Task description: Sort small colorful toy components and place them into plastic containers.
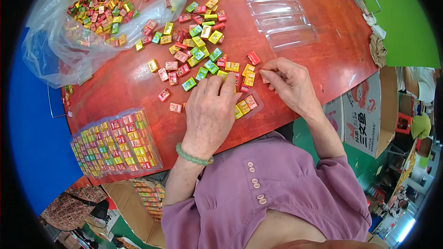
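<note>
My right hand [295,85] pinches a small pinkish-red box [265,78] between thumb and fingertips, to the right of a loose pile. My left hand [210,113] reaches over the near side of the pile with curled fingers. Its fingertips are down among the boxes, partly hidden, and what they grip cannot be made out. Beside its thumb lies a clear plastic tray [260,103] with a short row of small boxes [246,105] in it, yellow and red. The loose small boxes [198,41] ahead are red, yellow, green and pink.
A clear plastic bag [46,57] spills many more boxes at the far left. Filled trays [115,143] lie in overlapping rows at the near left. Several clear trays [277,11] sit at the far right. Cardboard cartons [362,115] stand beyond the red table's [332,64] right edge.
</note>
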`<state>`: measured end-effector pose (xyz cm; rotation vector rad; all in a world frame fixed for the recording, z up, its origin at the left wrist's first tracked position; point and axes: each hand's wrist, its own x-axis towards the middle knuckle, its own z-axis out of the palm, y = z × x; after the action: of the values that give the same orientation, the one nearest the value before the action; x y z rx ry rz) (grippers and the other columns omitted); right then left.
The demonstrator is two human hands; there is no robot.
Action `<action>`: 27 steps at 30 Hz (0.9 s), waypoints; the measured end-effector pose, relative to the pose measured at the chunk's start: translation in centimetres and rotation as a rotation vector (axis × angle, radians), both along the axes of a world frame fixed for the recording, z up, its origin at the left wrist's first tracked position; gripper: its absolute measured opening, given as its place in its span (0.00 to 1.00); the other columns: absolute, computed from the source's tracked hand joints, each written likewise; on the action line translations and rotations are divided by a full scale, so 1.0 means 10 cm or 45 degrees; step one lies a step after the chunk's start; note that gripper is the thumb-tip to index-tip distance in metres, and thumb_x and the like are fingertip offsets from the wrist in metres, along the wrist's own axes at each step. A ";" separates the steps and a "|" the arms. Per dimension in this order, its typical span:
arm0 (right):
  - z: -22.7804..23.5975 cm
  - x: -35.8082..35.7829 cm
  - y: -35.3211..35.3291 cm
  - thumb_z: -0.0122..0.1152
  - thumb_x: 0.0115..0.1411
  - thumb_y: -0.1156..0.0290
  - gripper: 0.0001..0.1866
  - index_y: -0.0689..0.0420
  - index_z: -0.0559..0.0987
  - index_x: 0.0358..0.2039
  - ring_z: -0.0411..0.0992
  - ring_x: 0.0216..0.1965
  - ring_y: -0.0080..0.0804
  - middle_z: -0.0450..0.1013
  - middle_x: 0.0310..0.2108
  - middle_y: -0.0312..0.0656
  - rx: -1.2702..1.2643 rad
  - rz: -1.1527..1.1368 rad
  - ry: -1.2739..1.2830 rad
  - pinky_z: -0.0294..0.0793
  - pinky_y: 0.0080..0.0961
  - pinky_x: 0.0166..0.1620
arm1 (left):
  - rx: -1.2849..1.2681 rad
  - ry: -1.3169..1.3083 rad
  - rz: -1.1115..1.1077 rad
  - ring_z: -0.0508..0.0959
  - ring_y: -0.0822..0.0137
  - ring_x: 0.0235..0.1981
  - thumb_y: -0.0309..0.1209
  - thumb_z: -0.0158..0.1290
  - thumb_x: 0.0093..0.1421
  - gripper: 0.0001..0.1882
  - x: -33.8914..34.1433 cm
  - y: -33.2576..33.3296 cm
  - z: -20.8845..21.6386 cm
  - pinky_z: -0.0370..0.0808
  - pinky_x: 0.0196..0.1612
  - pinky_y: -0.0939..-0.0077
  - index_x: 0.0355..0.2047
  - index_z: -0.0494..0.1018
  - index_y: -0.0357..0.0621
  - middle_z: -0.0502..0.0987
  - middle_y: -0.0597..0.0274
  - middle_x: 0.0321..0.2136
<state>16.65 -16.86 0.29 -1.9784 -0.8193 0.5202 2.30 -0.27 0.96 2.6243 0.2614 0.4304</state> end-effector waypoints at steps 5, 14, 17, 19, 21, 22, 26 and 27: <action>0.05 -0.03 0.05 0.66 0.63 0.75 0.12 0.62 0.80 0.46 0.77 0.35 0.27 0.73 0.42 0.42 -0.054 0.096 -0.520 0.78 0.22 0.37 | 0.053 0.000 -0.023 0.77 0.54 0.39 0.23 0.61 0.54 0.19 0.08 0.01 -0.01 0.77 0.41 0.61 0.47 0.76 0.37 0.75 0.53 0.38; 0.16 -0.12 0.12 0.72 0.56 0.74 0.22 0.58 0.77 0.51 0.77 0.41 0.37 0.71 0.46 0.44 -0.176 0.196 -0.326 0.79 0.33 0.41 | 0.031 -0.005 -0.086 0.75 0.52 0.41 0.18 0.56 0.50 0.18 0.16 0.07 0.02 0.77 0.44 0.62 0.44 0.75 0.33 0.72 0.50 0.38; 0.09 -0.08 0.10 0.71 0.56 0.75 0.19 0.59 0.78 0.48 0.76 0.38 0.34 0.72 0.42 0.43 -0.150 0.216 -0.372 0.78 0.31 0.39 | -0.014 -0.003 -0.111 0.75 0.49 0.43 0.19 0.57 0.53 0.16 0.19 0.09 -0.02 0.76 0.44 0.59 0.44 0.74 0.34 0.73 0.50 0.40; 0.09 -0.06 0.08 0.70 0.57 0.76 0.18 0.59 0.78 0.47 0.76 0.37 0.34 0.72 0.41 0.43 -0.173 0.185 -0.322 0.77 0.31 0.38 | -0.066 0.001 -0.111 0.76 0.47 0.44 0.20 0.59 0.56 0.16 0.18 0.09 -0.04 0.76 0.44 0.56 0.45 0.73 0.36 0.73 0.49 0.41; 0.09 -0.05 0.05 0.70 0.57 0.76 0.16 0.59 0.78 0.46 0.75 0.36 0.34 0.72 0.39 0.42 -0.198 0.150 -0.272 0.76 0.31 0.37 | -0.097 0.054 -0.109 0.75 0.46 0.46 0.20 0.60 0.56 0.16 0.16 0.09 -0.05 0.76 0.46 0.56 0.44 0.72 0.36 0.73 0.49 0.43; 0.10 -0.05 0.04 0.69 0.57 0.76 0.16 0.60 0.78 0.46 0.74 0.35 0.34 0.72 0.39 0.42 -0.181 0.161 -0.261 0.76 0.30 0.37 | -0.100 0.054 -0.111 0.75 0.46 0.46 0.20 0.60 0.56 0.16 0.16 0.09 -0.06 0.76 0.46 0.56 0.44 0.72 0.36 0.73 0.49 0.43; 0.13 -0.08 0.04 0.70 0.57 0.76 0.16 0.59 0.79 0.46 0.74 0.34 0.34 0.72 0.39 0.41 -0.124 0.175 -0.237 0.75 0.30 0.36 | -0.145 0.024 -0.135 0.75 0.47 0.47 0.22 0.62 0.55 0.19 0.15 0.08 -0.01 0.76 0.46 0.57 0.47 0.72 0.36 0.72 0.49 0.44; 0.13 -0.09 0.05 0.70 0.57 0.76 0.16 0.59 0.79 0.46 0.74 0.34 0.34 0.72 0.39 0.41 -0.124 0.175 -0.239 0.75 0.30 0.36 | -0.168 0.028 -0.137 0.75 0.47 0.47 0.22 0.63 0.54 0.20 0.14 0.09 0.00 0.76 0.47 0.57 0.47 0.72 0.36 0.72 0.49 0.44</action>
<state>15.78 -16.36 1.55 -2.0927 -1.0699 0.4655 3.74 0.59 0.94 2.5014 0.1492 0.3365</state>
